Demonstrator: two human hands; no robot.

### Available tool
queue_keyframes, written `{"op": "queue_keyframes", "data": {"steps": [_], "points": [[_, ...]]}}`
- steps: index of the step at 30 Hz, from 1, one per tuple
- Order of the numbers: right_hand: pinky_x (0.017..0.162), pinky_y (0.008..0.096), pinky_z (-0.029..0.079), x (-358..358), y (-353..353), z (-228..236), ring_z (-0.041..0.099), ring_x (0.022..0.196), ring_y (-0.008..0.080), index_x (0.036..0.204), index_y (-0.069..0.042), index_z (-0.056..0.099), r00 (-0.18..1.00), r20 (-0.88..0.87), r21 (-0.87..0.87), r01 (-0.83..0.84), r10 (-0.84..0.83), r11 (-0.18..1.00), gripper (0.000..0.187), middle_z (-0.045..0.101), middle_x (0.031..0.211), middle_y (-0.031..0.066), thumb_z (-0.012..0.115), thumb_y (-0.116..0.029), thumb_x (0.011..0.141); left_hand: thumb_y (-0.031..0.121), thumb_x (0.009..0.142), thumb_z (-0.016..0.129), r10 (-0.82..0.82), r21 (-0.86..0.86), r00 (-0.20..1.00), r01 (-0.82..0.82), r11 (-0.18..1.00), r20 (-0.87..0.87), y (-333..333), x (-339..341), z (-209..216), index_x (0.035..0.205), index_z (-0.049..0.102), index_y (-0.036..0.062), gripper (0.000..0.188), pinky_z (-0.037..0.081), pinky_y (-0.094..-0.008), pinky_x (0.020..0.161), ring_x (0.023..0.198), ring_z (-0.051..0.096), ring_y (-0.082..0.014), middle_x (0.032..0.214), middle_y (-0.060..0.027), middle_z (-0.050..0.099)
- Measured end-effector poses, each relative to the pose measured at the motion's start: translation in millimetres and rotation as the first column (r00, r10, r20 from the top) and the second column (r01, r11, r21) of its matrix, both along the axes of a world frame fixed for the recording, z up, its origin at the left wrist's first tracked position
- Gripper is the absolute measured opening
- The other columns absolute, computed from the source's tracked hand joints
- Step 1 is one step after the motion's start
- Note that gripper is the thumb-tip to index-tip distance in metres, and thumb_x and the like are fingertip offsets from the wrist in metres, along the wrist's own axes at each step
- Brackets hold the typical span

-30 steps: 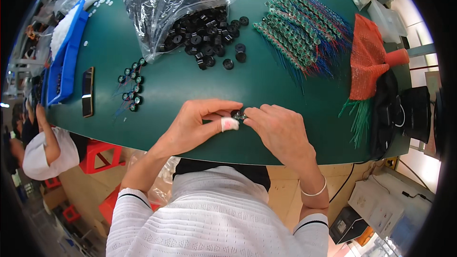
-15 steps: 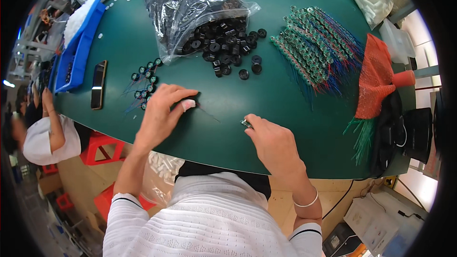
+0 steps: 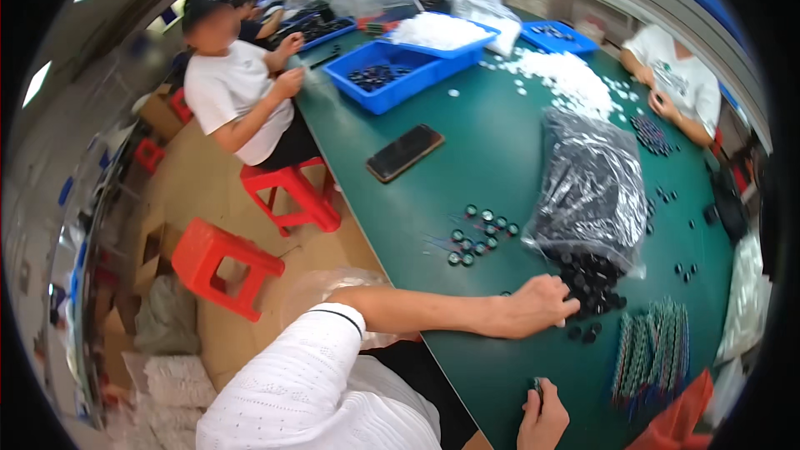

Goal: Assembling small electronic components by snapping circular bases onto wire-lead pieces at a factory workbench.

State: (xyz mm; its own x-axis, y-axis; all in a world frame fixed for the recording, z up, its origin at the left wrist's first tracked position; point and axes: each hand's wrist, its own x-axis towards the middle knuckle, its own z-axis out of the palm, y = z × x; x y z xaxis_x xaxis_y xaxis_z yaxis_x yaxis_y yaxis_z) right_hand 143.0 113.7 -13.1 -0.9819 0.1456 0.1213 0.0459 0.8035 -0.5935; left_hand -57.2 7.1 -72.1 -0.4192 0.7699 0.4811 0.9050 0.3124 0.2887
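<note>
My left hand (image 3: pixel 540 307) reaches across to the near edge of a pile of small black round caps (image 3: pixel 593 279), its fingers curled in. Whatever lies between those fingertips is hidden from view. Close to the table's front edge, my right hand (image 3: pixel 543 423) pinches a small green circuit board (image 3: pixel 537 383) between thumb and forefinger. A few loose black caps (image 3: pixel 583 333) lie just beyond my left fingertips. The caps spill from a clear plastic bag (image 3: pixel 587 179). A small dark piece (image 3: pixel 505 293) shows behind my left wrist.
Wired round black parts (image 3: pixel 483 233) lie left of the bag, with a phone (image 3: pixel 406 152) farther off. Rows of green boards (image 3: pixel 654 350) sit at right beside an orange-red wrap (image 3: pixel 679 417). Blue trays (image 3: pixel 375 100) and white pieces (image 3: pixel 567 79) are farther back. Co-workers sit across and at left.
The head view has swung left. My left hand has left the wired piece near the front and moved over to the black caps. My right hand still holds the small circuit board.
</note>
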Motion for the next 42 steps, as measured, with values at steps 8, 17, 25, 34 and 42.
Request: {"op": "queue_keyframes", "data": {"steps": [8,17,25,34,42], "points": [[0.063,0.0398,0.051,-11.5,2.6,3.0,0.064,0.069,0.0328,0.111,-0.003,0.064,0.998,0.007,0.028,-0.067,0.067,0.997,0.022,0.066,0.082,0.0174,0.055,-0.017,0.096,0.011,0.072,0.068,0.096,-0.031,0.995,-0.095,0.995,0.033,-9.9,6.3,6.2,0.090,0.055,0.0061,0.023,0.044,-0.0385,0.066,0.080,0.054,-0.0270,0.082,-0.0122,0.053],[0.061,0.0391,0.050,-15.6,1.3,7.9,0.063,0.066,0.0321,0.111,-0.003,0.063,0.997,0.041,-0.009,-0.064,0.065,0.998,0.022,0.065,0.079,0.0161,0.054,-0.017,0.096,0.007,0.071,0.063,0.091,-0.017,0.995,-0.090,0.996,0.038,-8.7,9.1,2.0,0.083,0.057,0.0062,0.013,0.044,-0.0390,0.068,0.083,0.053,-0.0274,0.084,-0.0133,0.052],[0.059,0.0385,0.050,-16.6,-0.1,9.2,0.063,0.065,0.0313,0.110,-0.003,0.063,0.996,0.062,-0.031,-0.055,0.056,0.998,0.020,0.065,0.077,0.0157,0.054,-0.016,0.096,0.013,0.075,0.064,0.067,0.042,0.993,-0.072,0.997,0.093,-9.1,10.1,-3.2,0.083,0.058,0.0066,0.011,0.043,-0.0385,0.069,0.086,0.052,-0.0263,0.085,-0.0120,0.050],[0.059,0.0371,0.050,-18.2,4.2,3.7,0.064,0.064,0.0285,0.111,-0.003,0.063,0.996,0.078,-0.070,-0.048,0.054,0.996,0.021,0.065,0.076,0.0145,0.053,-0.016,0.097,0.014,0.076,0.069,0.052,0.064,0.990,-0.061,0.996,0.134,-8.8,8.2,0.4,0.090,0.059,0.0058,0.019,0.043,-0.0376,0.068,0.088,0.051,-0.0262,0.088,-0.0122,0.050],[0.059,0.0371,0.050,-18.0,5.6,3.0,0.064,0.064,0.0281,0.111,-0.003,0.063,0.994,0.098,-0.099,-0.031,0.041,0.995,0.021,0.065,0.076,0.0141,0.053,-0.016,0.097,0.015,0.073,0.074,0.037,0.101,0.990,-0.051,0.994,0.135,-7.3,1.7,0.5,0.096,0.054,0.0037,0.033,0.045,-0.0383,0.068,0.084,0.051,-0.0261,0.088,-0.0110,0.048]]}}
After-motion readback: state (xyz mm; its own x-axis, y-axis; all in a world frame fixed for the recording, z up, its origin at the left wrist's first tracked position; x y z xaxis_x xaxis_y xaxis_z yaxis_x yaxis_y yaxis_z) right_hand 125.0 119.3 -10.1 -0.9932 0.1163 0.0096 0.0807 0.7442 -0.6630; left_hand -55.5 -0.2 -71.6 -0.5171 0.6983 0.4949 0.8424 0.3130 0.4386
